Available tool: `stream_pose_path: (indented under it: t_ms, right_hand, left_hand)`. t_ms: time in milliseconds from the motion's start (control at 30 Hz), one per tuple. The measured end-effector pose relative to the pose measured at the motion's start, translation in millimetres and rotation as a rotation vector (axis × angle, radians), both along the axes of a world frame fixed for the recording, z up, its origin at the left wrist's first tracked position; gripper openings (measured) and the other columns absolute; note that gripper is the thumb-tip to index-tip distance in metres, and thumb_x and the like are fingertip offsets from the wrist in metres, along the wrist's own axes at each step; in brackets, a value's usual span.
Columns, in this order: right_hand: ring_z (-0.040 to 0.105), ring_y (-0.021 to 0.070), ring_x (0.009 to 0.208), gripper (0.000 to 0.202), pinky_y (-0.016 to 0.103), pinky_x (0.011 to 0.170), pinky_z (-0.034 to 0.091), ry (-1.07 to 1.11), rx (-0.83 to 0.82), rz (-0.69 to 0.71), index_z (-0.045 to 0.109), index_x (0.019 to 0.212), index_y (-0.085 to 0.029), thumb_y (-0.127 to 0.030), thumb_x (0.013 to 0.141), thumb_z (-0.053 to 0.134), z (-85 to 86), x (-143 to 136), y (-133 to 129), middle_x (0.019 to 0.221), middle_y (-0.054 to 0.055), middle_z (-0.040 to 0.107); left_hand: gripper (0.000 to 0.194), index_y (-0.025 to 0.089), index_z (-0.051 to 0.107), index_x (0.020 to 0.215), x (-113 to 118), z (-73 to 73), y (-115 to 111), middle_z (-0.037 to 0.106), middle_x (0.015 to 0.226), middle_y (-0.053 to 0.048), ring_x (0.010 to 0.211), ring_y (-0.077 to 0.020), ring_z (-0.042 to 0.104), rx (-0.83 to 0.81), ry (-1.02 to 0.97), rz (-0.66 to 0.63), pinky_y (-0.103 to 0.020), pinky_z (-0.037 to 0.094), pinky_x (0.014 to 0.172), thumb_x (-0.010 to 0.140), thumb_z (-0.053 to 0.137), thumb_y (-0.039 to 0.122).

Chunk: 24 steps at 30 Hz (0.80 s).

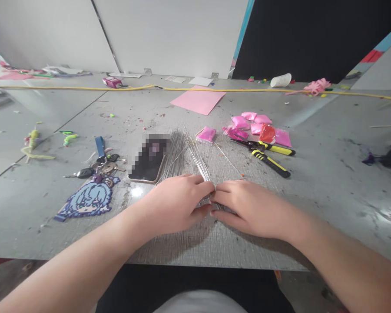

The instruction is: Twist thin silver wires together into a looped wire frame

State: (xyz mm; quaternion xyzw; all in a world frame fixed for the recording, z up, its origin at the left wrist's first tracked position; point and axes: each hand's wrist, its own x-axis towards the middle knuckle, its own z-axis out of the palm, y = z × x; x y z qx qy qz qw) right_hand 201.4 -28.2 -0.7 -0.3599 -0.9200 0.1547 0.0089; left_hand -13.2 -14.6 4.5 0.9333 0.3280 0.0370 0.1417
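Both hands meet low over the table at the near end of a loose group of thin metal wires [199,161]. My left hand [185,200] is closed, its thumb and fingers pinched around the wire ends. My right hand [244,204] touches the left fingertips from the other side with fingers bent together; what lies between them is hidden. A denser bundle of thin wires [176,152] lies just beyond my left hand, beside a phone [150,158]. One single wire [228,158] slants across the table beyond my right hand.
Pliers with yellow-and-black handles [270,161] lie right of centre, by several pink packets [247,124]. At left are keys [107,167] with a blue pixel-art charm [91,198]. Farther back are a pink sheet [198,100], a yellow cable [241,90] and a paper cup [280,80].
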Motion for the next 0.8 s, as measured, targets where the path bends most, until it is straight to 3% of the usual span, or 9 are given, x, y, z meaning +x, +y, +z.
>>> stream_pose_path:
  t_ms: [800]
  right_hand:
    - [0.061,0.0204,0.083,0.016,0.032,0.069,0.042,0.021,-0.037,-0.018,0.061,0.098,-0.020,-0.034,0.097,0.053,0.4,-0.2,-0.4,0.095,0.005,0.064]
  left_hand:
    - [0.015,0.021,0.056,0.101,-4.5,2.0,-2.7,0.059,0.096,-0.005,0.083,-0.0229,0.061,-0.015,0.029,0.016,-0.034,0.046,0.067,0.092,0.056,0.033]
